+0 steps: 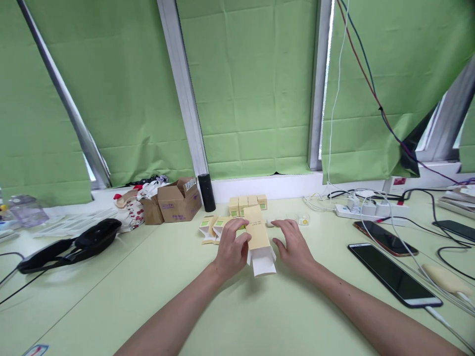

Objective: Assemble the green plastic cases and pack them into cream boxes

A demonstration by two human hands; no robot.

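A long tan carton (257, 228) with open white end flaps (264, 264) facing me is at the middle of the table. My left hand (232, 247) grips its left side between thumb and fingers. My right hand (294, 245) is just off the carton's right side, thumb and fingers apart, with nothing seen in it. Behind the carton stands a row of several small tan boxes (244, 202) with green labels. More tan cartons (213, 228) with open flaps lie to the left of my left hand. Small clear-and-white items (302, 219) lie beyond my right fingers.
At the right are two phones (393, 274), cables and a white power strip (371, 211). A black headset-like object (74, 245) lies on the left. A brown cardboard box (179, 201) and a black cylinder (206, 193) stand by the wall.
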